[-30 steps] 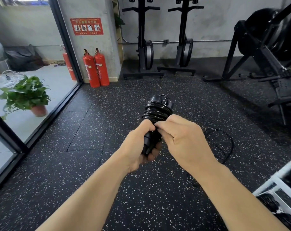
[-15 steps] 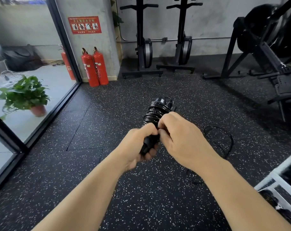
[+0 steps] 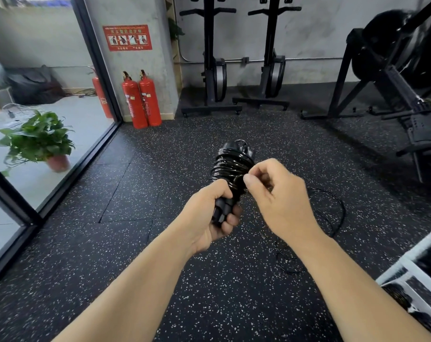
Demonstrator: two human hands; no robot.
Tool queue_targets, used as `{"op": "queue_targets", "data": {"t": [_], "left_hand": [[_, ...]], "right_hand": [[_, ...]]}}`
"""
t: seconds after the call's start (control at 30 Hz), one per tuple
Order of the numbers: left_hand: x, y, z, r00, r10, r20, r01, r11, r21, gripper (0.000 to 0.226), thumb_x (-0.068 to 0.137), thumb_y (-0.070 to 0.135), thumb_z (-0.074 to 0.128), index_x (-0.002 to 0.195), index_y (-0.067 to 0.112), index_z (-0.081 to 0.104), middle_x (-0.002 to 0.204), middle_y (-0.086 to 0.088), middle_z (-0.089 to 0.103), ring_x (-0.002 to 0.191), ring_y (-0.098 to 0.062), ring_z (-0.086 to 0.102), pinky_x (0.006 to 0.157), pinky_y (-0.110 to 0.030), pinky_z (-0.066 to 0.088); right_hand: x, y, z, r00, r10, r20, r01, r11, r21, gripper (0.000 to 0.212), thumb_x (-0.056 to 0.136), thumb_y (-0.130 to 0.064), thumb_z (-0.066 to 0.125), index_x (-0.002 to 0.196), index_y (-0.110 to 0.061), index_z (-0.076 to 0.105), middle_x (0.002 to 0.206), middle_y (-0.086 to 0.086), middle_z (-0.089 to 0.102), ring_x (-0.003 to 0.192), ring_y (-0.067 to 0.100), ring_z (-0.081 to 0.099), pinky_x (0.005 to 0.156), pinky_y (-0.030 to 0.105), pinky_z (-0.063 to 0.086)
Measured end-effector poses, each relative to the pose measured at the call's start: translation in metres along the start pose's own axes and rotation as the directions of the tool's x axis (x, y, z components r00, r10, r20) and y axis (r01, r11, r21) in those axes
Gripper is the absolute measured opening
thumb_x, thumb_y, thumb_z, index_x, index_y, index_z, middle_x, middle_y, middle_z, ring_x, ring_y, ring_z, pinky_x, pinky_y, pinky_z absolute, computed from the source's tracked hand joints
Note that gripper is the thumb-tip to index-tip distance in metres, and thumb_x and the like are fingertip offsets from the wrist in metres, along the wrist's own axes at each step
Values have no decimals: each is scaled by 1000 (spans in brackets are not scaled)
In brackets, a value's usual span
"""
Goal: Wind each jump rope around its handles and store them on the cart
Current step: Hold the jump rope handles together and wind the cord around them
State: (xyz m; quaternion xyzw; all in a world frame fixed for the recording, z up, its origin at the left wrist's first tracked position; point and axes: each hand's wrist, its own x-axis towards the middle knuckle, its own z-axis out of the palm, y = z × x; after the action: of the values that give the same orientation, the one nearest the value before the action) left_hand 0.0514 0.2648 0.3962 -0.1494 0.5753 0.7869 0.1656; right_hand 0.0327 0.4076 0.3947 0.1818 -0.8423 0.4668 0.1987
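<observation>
Jump rope: centre of the frame, held above the floor, its cord coiled tightly round both black handles.
Left hand: our fingers wrap round the bare lower ends of the handles.
Right hand: thumb and forefinger pinch a turn of cord at the coil's lower edge.
Handling: we judge it light. The handles are stiff and the glossy cord is springy, slick and apt to unwind, so we should grip across the coil.
Second rope: loose on the floor, right of centre.
Cart: lower right corner.
</observation>
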Motion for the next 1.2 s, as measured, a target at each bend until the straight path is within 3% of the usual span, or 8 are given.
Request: {"op": "queue_targets", "data": {"t": [0.23, 0.37, 0.57, 0.77, 0.83, 0.93, 1.07, 1.2], "left_hand": [[11, -5, -10, 953, 233, -196, -167, 938, 303, 14, 82, 18, 58, 92, 14, 50, 69, 0, 58, 54, -13, 47, 47, -24, 37], [13, -16, 0, 880, 425, -213, -142, 662, 736, 46, 81, 35, 63, 119, 23, 40, 91, 5, 61, 76, -18, 58, 66, -33, 41], [18, -35, 17, 861, 506, -53, -180, 401, 898, 77, 85, 36, 64, 143, 28, 15, 126, 3, 42, 113, -26, 50, 86, -38, 40], [28, -30, 23, 955, 276, -107, -194, 857, 478, 45, 95, 32, 54, 130, 25, 27, 113, -8, 63, 96, -25, 67, 83, -45, 57], [32, -31, 24, 973, 193, -130, -130, 916, 381, 38, 95, 39, 55, 124, 18, 42, 112, -10, 67, 94, -27, 70, 83, -50, 60], [31, -37, 36, 962, 253, -103, -190, 890, 414, 33, 99, 40, 55, 104, 8, 59, 99, -11, 69, 77, -20, 68, 71, -42, 62], [29, -41, 46, 888, 458, -42, -282, 616, 735, 34, 100, 42, 49, 100, 9, 58, 89, 0, 61, 71, -9, 53, 51, -22, 38], [30, -43, 56, 911, 411, 41, -341, 691, 637, 28, 103, 34, 48, 105, 7, 57, 93, -6, 64, 68, -12, 57, 43, -12, 42]], "right_hand": [[10, 11, -12, 926, 371, 69, -375, 885, 275, 9, 91, -19, 58, 88, -20, 66, 75, -3, 72, 75, 12, 69, 70, 35, 56], [10, 9, 5, 837, 477, 269, -548, 733, 403, 12, 89, -31, 64, 95, -21, 68, 90, 1, 73, 79, 14, 68, 70, 35, 54], [11, 19, 18, 766, 605, 217, -620, 604, 501, 52, 70, -40, 80, 109, -10, 64, 101, 6, 72, 89, 20, 71, 72, 36, 59], [9, 32, 11, 704, 696, 143, -648, 547, 530, 33, 76, -25, 76, 103, -9, 65, 96, 7, 72, 87, 24, 70, 82, 43, 58], [8, 33, 5, 678, 719, 152, -654, 496, 571, 31, 79, -24, 74, 104, -8, 63, 93, 6, 71, 78, 21, 68, 73, 35, 59], [6, 36, -6, 652, 745, 144, -655, 457, 601, 27, 82, -27, 72, 99, -8, 63, 90, 6, 69, 70, 17, 64, 65, 31, 54], [1, 42, -15, 645, 757, 102, -651, 475, 592, 30, 87, -41, 68, 88, -11, 63, 92, 7, 70, 75, 20, 67, 69, 34, 58], [-6, 48, -25, 639, 766, 70, -607, 446, 658, 26, 89, -36, 67, 88, -11, 64, 91, 8, 70, 74, 21, 67, 64, 32, 56]]}}
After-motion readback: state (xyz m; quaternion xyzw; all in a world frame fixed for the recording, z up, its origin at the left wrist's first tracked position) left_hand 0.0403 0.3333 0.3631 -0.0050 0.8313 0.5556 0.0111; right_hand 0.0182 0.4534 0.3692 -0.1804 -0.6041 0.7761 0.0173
